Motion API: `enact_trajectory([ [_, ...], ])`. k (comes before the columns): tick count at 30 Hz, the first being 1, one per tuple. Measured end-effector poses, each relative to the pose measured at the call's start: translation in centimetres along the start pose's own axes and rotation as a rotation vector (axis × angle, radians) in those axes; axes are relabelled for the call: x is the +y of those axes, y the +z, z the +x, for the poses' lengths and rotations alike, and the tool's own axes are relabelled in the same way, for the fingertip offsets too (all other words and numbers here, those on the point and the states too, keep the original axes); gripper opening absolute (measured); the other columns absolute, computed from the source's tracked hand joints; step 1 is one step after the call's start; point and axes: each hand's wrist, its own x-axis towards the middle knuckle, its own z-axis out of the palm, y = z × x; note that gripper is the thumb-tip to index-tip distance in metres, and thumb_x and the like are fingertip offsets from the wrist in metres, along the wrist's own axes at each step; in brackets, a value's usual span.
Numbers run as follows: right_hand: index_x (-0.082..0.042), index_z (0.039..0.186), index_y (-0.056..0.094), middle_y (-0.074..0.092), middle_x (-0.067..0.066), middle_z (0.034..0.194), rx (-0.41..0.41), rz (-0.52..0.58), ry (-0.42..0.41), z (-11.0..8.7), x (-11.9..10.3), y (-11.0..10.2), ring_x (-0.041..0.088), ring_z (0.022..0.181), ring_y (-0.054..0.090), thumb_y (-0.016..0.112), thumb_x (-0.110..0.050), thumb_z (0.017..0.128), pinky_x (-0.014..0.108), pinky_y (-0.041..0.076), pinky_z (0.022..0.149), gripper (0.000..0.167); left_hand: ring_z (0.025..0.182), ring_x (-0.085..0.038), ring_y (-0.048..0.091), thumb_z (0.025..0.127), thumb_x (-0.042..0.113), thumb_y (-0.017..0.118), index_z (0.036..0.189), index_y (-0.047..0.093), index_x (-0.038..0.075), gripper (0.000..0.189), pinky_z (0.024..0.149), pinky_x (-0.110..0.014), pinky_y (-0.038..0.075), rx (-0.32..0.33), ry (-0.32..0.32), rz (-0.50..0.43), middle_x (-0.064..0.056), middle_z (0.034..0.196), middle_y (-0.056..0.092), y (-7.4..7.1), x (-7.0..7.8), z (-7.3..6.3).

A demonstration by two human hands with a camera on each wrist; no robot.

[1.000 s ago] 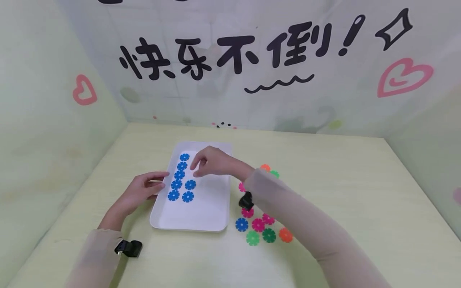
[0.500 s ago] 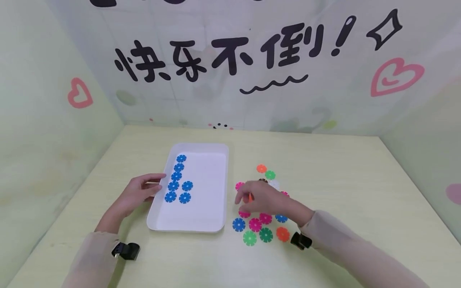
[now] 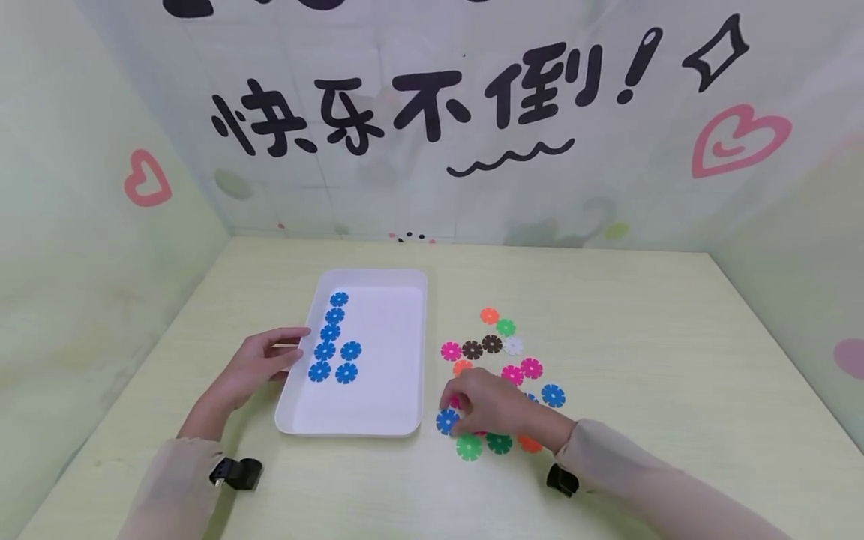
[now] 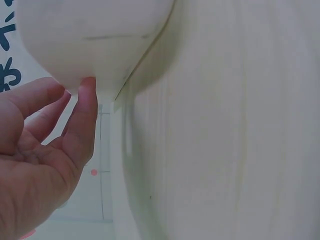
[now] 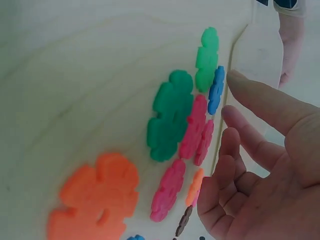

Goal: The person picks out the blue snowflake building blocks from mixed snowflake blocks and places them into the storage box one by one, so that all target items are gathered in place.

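My left hand (image 3: 255,363) touches the left rim of the white tray (image 3: 388,394). In the left wrist view its thumb and fingertips meet the tray's outer wall. Inside the tray lie several blue flower-shaped discs (image 3: 330,332), one longer column and a pair beside it. My right hand (image 3: 496,405) is low over the loose discs right of the tray. Its thumb and index finger are spread on either side of a blue disc (image 3: 445,423). The right wrist view shows that blue disc (image 5: 216,91) just past the fingertips, with a gap between thumb and index finger.
Loose discs surround the right hand: light green (image 3: 469,448), dark green (image 3: 499,444), orange (image 3: 489,316), pink (image 3: 531,367), brown (image 3: 492,343), white (image 3: 513,346) and another blue one (image 3: 553,395). Printed walls enclose the pale table (image 3: 628,322).
My right hand has left the tray, moved right over the loose discs, then come down toward the near blue disc. The left hand stays at the tray's rim.
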Motion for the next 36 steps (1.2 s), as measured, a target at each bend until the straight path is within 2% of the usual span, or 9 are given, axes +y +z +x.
enact_trajectory([
  [13, -0.015, 0.091, 0.065, 0.05, -0.007, 0.07, -0.007, -0.07, 0.025, 0.4, -0.3, 0.3, 0.01, 0.064, 0.047, 0.081, -0.016, 0.069, 0.022, 0.044, 0.053, 0.027, 0.102, -0.032, 0.055, 0.092, 0.018, 0.057, 0.134, 0.045, 0.004, 0.046, 0.075, -0.033, 0.053, 0.007, 0.01, 0.005, -0.022, 0.125, 0.047, -0.1, 0.1, 0.1],
  [20, -0.019, 0.09, 0.061, 0.051, -0.008, 0.072, -0.017, -0.065, -0.01, 0.2, -0.7, 0.4, 0.007, 0.067, 0.048, 0.078, -0.011, 0.072, 0.02, 0.045, 0.057, 0.027, 0.102, -0.032, 0.055, 0.093, 0.015, 0.055, 0.135, 0.043, 0.003, 0.045, 0.075, -0.033, 0.053, 0.004, -0.002, -0.002, -0.023, 0.125, 0.046, 0.0, 0.2, -0.2],
  [23, -0.018, 0.091, 0.063, 0.052, -0.009, 0.072, -0.024, -0.025, -0.009, -0.1, -0.8, 0.3, 0.007, 0.062, 0.05, 0.075, -0.007, 0.075, 0.02, 0.046, 0.057, 0.022, 0.101, -0.032, 0.056, 0.093, 0.014, 0.055, 0.134, 0.044, 0.003, 0.044, 0.075, -0.033, 0.053, 0.002, 0.004, 0.004, -0.023, 0.125, 0.047, 0.1, 0.1, -0.2],
  [27, -0.017, 0.09, 0.066, 0.055, -0.009, 0.073, -0.029, 0.012, -0.019, -0.4, -1.0, -0.3, 0.006, 0.06, 0.052, 0.07, -0.005, 0.08, 0.021, 0.048, 0.058, 0.016, 0.102, -0.033, 0.056, 0.092, 0.015, 0.056, 0.134, 0.044, 0.004, 0.045, 0.075, -0.032, 0.053, 0.001, 0.003, 0.011, -0.022, 0.125, 0.047, 0.1, 0.1, -0.2],
  [31, -0.018, 0.089, 0.067, 0.057, -0.011, 0.077, -0.014, -0.017, -0.056, -0.5, -1.5, -1.7, 0.007, 0.068, 0.053, 0.068, -0.005, 0.082, 0.021, 0.048, 0.062, 0.014, 0.103, -0.033, 0.055, 0.092, 0.014, 0.055, 0.134, 0.044, 0.005, 0.044, 0.076, -0.032, 0.053, 0.005, -0.001, 0.011, -0.022, 0.126, 0.047, 0.2, 0.1, -0.2],
  [36, -0.016, 0.091, 0.066, 0.058, -0.01, 0.079, 0.028, -0.004, -0.097, -0.1, -2.5, -3.4, 0.011, 0.065, 0.054, 0.067, -0.006, 0.083, 0.023, 0.048, 0.058, 0.013, 0.103, -0.033, 0.055, 0.093, 0.014, 0.055, 0.134, 0.045, 0.004, 0.044, 0.075, -0.032, 0.053, 0.008, 0.0, 0.019, -0.022, 0.126, 0.047, 0.2, 0.1, -0.2],
])
